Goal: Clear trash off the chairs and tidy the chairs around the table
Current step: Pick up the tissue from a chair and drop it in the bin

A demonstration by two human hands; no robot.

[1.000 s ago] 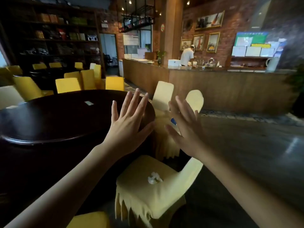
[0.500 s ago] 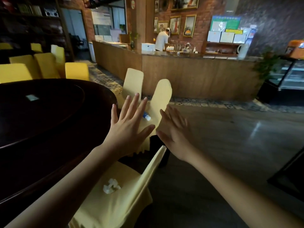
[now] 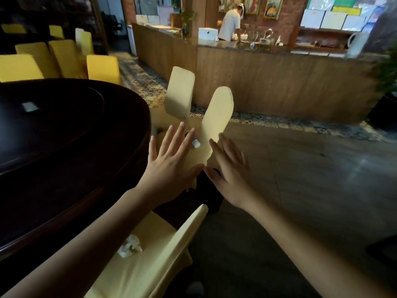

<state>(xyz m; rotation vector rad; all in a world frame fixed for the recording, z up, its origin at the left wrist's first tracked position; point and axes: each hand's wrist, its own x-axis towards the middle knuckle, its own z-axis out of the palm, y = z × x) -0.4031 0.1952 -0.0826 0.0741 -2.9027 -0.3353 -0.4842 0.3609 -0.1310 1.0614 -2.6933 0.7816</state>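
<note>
While both hands hang in the air, no trash is picked up yet. Seen from the head, the left hand (image 3: 169, 166) and the right hand (image 3: 229, 175) have straight fingers spread apart and hold nothing. A crumpled tissue (image 3: 130, 246) lies on the near chair (image 3: 137, 269), under the left arm. What looks like a small bottle (image 3: 196, 144) lies on the next chair (image 3: 219, 117), by the left fingertips. It seems best to pinch the tissue softly first. The big dark table (image 3: 64, 136) is on the left. Far off, a person (image 3: 231, 24) stands behind a long wooden counter (image 3: 279, 82).
</note>
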